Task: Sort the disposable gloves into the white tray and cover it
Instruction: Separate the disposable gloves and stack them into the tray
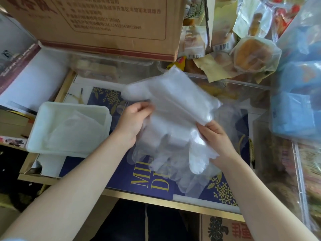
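Observation:
A bundle of clear disposable gloves (173, 105) is held up over the blue printed tabletop, cuffs pointing away and fingers hanging toward me. My left hand (133, 119) grips the bundle's left edge. My right hand (217, 138) pinches its right edge lower down. More clear gloves (192, 181) lie flat on the table under the bundle. The white tray (43, 146) sits to the left of my left hand, open, with some folded clear gloves (76, 126) inside. No lid for it can be made out.
A cardboard box (104, 23) stands at the back over a clear plastic container (107, 66). Packaged buns and snacks (250, 53) pile at the back right. Blue packs in a clear bag (295, 112) sit at the right. Books (12, 122) lie at the left edge.

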`<state>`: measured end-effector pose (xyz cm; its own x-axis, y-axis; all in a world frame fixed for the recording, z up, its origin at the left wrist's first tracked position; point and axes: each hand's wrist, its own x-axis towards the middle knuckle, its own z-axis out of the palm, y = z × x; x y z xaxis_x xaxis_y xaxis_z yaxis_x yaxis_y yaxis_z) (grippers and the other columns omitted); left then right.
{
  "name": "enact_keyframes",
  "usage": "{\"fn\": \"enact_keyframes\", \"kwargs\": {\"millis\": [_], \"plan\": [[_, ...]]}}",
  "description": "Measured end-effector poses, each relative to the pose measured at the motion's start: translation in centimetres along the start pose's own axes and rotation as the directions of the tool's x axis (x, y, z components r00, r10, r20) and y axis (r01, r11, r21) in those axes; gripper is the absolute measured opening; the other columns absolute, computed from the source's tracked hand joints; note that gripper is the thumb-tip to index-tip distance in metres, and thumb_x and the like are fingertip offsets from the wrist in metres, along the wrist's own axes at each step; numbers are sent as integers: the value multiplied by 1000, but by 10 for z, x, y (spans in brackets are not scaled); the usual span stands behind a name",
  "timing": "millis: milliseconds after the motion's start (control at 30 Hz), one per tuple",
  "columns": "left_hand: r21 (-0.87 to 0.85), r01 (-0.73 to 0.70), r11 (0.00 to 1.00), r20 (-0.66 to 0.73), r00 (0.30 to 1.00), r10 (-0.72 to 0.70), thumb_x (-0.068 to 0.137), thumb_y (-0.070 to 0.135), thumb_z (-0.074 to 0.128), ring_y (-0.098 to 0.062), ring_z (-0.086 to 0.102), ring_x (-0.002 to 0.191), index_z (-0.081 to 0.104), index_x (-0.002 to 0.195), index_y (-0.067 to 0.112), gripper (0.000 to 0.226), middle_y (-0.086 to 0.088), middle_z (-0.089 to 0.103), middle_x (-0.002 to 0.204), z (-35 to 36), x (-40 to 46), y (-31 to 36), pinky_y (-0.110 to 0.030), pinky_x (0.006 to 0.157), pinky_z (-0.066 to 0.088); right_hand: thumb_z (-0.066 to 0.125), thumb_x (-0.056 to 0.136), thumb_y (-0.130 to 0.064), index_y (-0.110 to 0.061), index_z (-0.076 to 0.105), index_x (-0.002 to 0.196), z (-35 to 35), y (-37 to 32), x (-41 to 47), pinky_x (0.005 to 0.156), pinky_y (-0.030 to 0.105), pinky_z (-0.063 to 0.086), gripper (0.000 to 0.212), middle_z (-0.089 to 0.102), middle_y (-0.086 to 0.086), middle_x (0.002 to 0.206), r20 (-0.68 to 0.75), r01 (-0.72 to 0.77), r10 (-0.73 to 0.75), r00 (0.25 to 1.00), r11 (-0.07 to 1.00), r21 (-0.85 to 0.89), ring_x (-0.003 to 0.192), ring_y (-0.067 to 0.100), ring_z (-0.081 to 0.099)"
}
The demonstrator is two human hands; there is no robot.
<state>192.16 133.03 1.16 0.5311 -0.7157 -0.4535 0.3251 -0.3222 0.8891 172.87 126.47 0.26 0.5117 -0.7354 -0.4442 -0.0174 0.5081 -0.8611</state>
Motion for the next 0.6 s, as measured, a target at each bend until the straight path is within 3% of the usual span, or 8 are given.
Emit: {"fn": "enact_keyframes", "kwargs": {"millis": [100, 233, 300, 367, 433, 500, 567, 600], "plan": [[-91, 98, 991, -11, 995, -100, 90, 9, 56, -15, 63, 72, 62, 82, 12, 12, -3, 66, 75, -1, 1, 3, -25, 72, 51, 39, 94, 8, -15, 65, 80, 1, 1, 1, 53, 12, 47, 38, 67, -11, 59, 6, 22, -22, 1000, 1000, -16, 55, -2, 61], [-126, 172, 977, -82, 980, -184, 91, 14, 50, -20, 63, 79, 62, 92, 8, 13, -6, 68, 83, -6, 1, 2, -27, 71, 49, 44, 74, 10, -24, 72, 56, 5, 3, -1, 56, 12, 42, 48, 63, -12, 61, 238, 210, -163, 957, 960, -185, 58, 1, 55], [-247, 255, 935, -127, 948, -292, 95, 29, 44, -19, 63, 77, 62, 96, 11, 25, -7, 68, 92, -13, -1, 1, -26, 67, 49, 42, 76, 15, -25, 76, 65, 3, 2, -1, 61, 13, 41, 54, 66, -8, 74, 291, 254, -162, 943, 916, -311, 67, 3, 56], [-390, 282, 876, -6, 951, -309, 94, 52, 35, -21, 66, 77, 63, 94, 16, 45, -7, 68, 89, -21, -7, 3, -28, 67, 52, 42, 77, 7, -14, 77, 74, 1, 0, -2, 71, 16, 44, 41, 68, -1, 87, 304, 243, -150, 941, 924, -296, 82, 8, 60], [-464, 270, 844, 81, 961, -263, 85, 72, 25, -23, 69, 87, 68, 99, 21, 68, -6, 72, 94, -27, -13, 8, -34, 77, 53, 42, 78, -7, -15, 77, 78, 3, -2, -2, 84, 20, 44, 36, 71, 0, 93, 316, 268, -168, 934, 913, -307, 95, 14, 60], [-360, 201, 911, 58, 980, -193, 85, 71, 26, -22, 67, 95, 68, 101, 25, 64, -2, 73, 97, -30, -21, 10, -35, 80, 53, 45, 84, -22, -20, 75, 72, 11, 1, -1, 87, 17, 40, 33, 73, -5, 83, 272, 316, -221, 936, 870, -380, 89, 7, 60], [-103, 38, 994, -50, 998, -43, 88, 44, 54, -24, 66, 95, 64, 100, 21, 28, 1, 71, 92, -32, -26, 9, -34, 79, 54, 52, 83, -33, -21, 66, 59, 23, 5, 2, 77, 20, 38, 31, 66, -7, 65, 214, 329, -254, 943, 811, -484, 71, 1, 54], [19, -28, 999, -115, 993, 30, 82, 32, 66, -27, 66, 95, 62, 99, 16, 23, -2, 70, 91, -36, -25, 8, -37, 81, 53, 58, 79, -39, -19, 60, 55, 28, 8, 5, 70, 23, 37, 32, 59, -7, 61, 191, 323, -261, 946, 784, -530, 65, 3, 49]]}}
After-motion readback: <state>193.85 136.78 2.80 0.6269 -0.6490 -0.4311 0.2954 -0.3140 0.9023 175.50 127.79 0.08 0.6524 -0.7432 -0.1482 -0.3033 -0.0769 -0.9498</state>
